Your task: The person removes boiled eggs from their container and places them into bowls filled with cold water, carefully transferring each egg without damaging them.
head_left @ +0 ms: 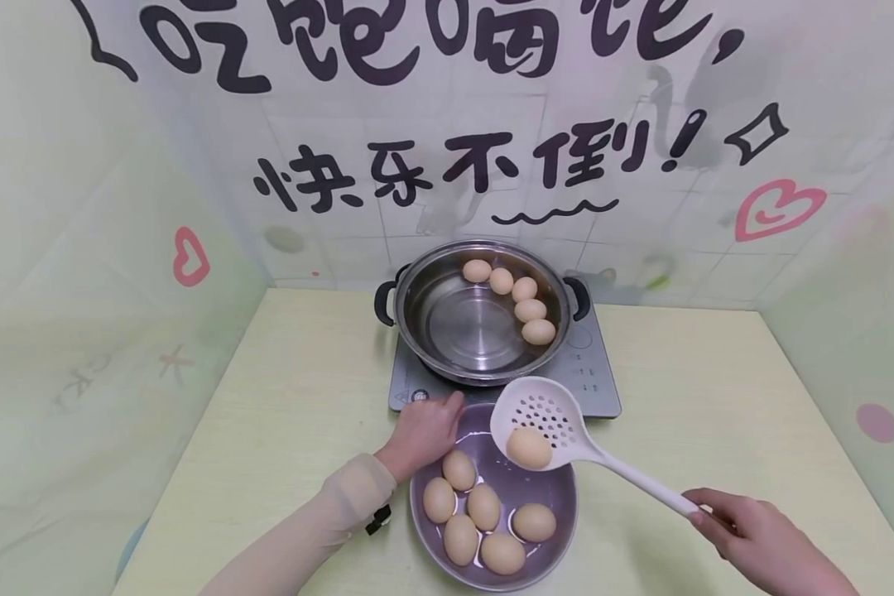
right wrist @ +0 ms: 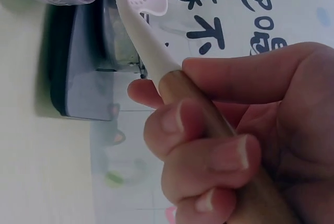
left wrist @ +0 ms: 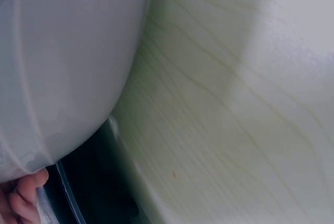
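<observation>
Back wall [head_left: 328, 265]: pale, tile-lined, w/ blk Chinese lettering [head_left: 480, 161] & pink heart [head_left: 775, 215] on R. L wall [head_left: 82, 182] & R wall [head_left: 864, 314] pale too. Table [head_left: 685, 397] lt yellow, wood-grained. Light soft.

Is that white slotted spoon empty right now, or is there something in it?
Not empty: the slotted spoon holds one egg, seen in the head view lying in its perforated bowl over the purple basin.

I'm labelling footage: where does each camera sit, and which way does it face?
Head: worn there, facing forward and down at pot, bowl and skimmer; left hand, sleeve, right hand show.
Left wrist: on it, facing bowl and table; fingers show lower left.
Right wrist: on it, facing along skimmer toward wall; hand shows.
Head and right wrist share skimmer, bowl, lettering.
</observation>
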A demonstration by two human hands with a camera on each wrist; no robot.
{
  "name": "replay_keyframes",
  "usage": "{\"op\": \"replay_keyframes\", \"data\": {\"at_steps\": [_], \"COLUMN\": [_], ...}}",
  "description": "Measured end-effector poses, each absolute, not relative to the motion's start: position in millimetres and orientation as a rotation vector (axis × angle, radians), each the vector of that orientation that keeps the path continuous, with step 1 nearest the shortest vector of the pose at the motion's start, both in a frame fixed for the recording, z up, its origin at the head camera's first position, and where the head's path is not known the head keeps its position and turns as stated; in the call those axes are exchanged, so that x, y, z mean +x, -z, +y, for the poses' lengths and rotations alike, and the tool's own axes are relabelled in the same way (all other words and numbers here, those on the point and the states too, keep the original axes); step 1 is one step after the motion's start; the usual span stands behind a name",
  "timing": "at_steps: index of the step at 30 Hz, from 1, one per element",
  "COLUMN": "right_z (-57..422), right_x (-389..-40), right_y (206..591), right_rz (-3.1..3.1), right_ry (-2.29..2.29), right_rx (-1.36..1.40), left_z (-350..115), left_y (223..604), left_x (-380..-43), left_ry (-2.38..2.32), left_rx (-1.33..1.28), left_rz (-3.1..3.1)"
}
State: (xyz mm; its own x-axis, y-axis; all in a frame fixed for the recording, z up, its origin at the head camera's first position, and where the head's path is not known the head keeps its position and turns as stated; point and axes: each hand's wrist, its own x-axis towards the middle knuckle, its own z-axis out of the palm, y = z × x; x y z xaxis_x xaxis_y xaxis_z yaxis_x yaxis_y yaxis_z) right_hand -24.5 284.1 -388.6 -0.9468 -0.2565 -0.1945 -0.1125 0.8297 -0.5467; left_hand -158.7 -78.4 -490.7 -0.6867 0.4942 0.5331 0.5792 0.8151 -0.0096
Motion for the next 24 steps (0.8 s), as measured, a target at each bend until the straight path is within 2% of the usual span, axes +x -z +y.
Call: {"op": "replay_keyframes", "data": {"at_steps": [9, 24], "right_z": [285, 277], "right_x": [-21, -22], "right_y": [404, 402], "right_rz": [2.686, 2.737], "right_ry": [0.793, 0.681], "right_rx": [-0.246, -0.102], "left_z": [-79, -79], "left_y": [491, 490], "left_x": [-159, -158], "left_ry": [0.211, 0.206], "left_rx": [-0.790, -0.794], "left_rz": [-2.480, -2.515]}}
